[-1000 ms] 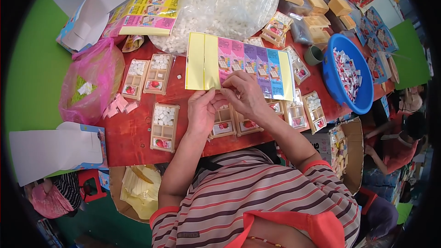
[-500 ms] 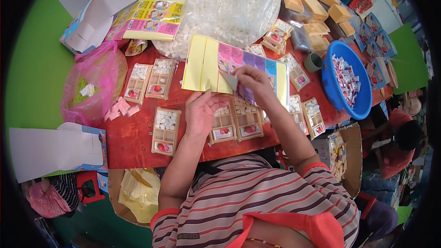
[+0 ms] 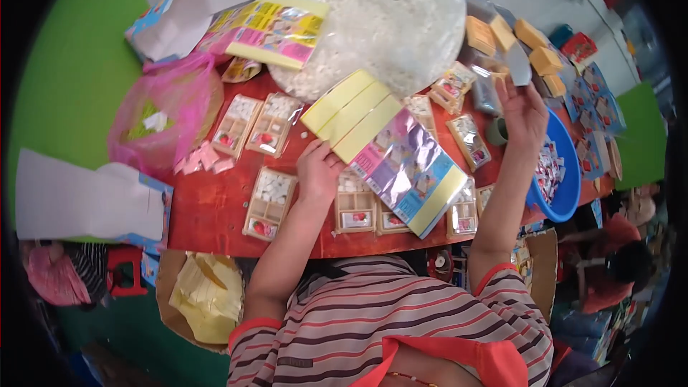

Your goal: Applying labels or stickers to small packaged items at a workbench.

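A sheet of colourful stickers (image 3: 412, 158) with bare yellow backing strips at its far left end is pinched at its left edge by my left hand (image 3: 319, 168). It lies tilted above several beige compartment trays (image 3: 356, 220) holding white cubes and small strawberry-printed packets. My right hand (image 3: 524, 111) is raised at the right, between the blue basin and the bag of cubes, its fingers closed on a peeled sticker (image 3: 520, 68) with its pale side showing. Close to my left forearm lies another filled tray (image 3: 269, 204).
A big clear bag of white cubes (image 3: 387, 21) fills the back. At the right stand a blue basin (image 3: 573, 179) of small packets and a dark cup (image 3: 496, 131). More sticker sheets (image 3: 283, 29) and a pink bag (image 3: 168, 107) are at the left. A co-worker (image 3: 609, 258) sits beyond the right edge.
My right hand has moved away from the sheet to the right, carrying the peeled sticker. The sheet has swung down at its right end, and another yellow strip shows bare.
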The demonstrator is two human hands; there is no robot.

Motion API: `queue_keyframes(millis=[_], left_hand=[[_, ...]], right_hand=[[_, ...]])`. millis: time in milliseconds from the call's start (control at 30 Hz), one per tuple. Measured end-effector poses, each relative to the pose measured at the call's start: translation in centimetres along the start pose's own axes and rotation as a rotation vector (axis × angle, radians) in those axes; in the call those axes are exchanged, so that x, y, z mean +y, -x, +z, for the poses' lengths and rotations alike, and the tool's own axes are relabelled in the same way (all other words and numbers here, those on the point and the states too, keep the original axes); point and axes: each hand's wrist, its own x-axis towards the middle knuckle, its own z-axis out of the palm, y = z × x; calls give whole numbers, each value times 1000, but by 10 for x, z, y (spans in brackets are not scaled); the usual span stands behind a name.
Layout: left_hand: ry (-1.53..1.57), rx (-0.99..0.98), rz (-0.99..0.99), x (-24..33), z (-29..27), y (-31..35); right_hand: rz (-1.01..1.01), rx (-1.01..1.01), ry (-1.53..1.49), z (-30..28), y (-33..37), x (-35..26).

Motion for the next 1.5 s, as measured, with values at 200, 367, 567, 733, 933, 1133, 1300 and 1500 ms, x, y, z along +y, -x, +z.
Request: queue_keyframes(millis=[200,367,567,733,933,1133,1300,1500], left_hand=[[-541,157,530,5,27,35],[-781,-223,598,10,10,83],[-200,-282,317,12,-9,97],[302,-343,4,19,-28,102],[274,-379,22,21,-40,108],[250,-328,23,23,-50,113],[60,-251,-8,30,-54,120],[-9,-301,-30,35,-43,125]], right_hand=[[-10,37,636,81,52,69],[245,-278,996,137,100,167],[404,-438,973,151,115,212],[280,-495,1137,160,108,217],[41,-791,1652,148,116,239],[134,-793,1592,141,120,251],[44,-719,1560,156,111,251],[49,-692,1496,146,102,255]])
